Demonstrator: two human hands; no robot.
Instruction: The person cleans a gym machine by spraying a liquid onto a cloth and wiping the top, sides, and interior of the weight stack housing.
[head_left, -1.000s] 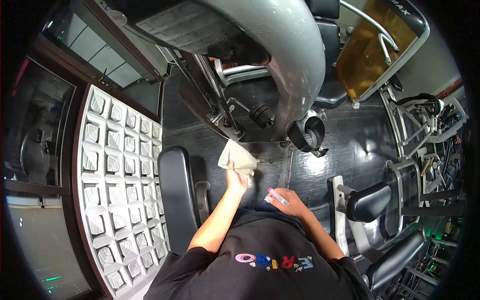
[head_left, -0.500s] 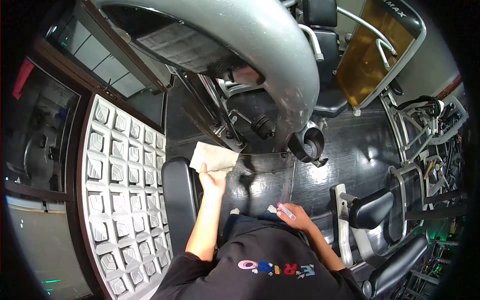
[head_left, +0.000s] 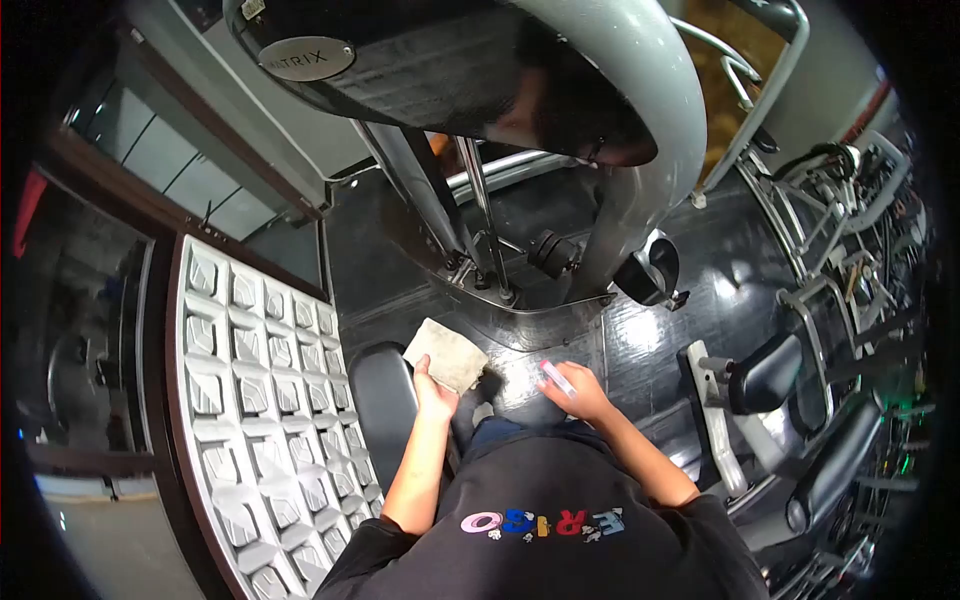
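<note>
My left hand [head_left: 434, 392] grips a folded, off-white cloth [head_left: 447, 355] with some stains, the thumb lying on top of it. Beside that hand is a black padded seat [head_left: 383, 398]. Closed round a small clear tube with a pink end [head_left: 558, 379], my right hand [head_left: 578, 392] is in front of my body, to the right of the cloth. The two hands are apart. A large grey and black exercise machine [head_left: 640, 110] rises ahead of them, not touched by either hand.
A white panel of raised squares [head_left: 270, 400] runs along the left, by dark-framed glass doors [head_left: 100, 330]. Glossy black flooring [head_left: 640, 335] lies ahead. Padded gym equipment [head_left: 765, 375] stands on the right, with metal frames [head_left: 850, 210] behind it.
The view has shifted, bringing more of the large machine in. My left hand with the cloth appears lower and further right; my right hand with the tube appears slightly higher, and the hands are closer together.
</note>
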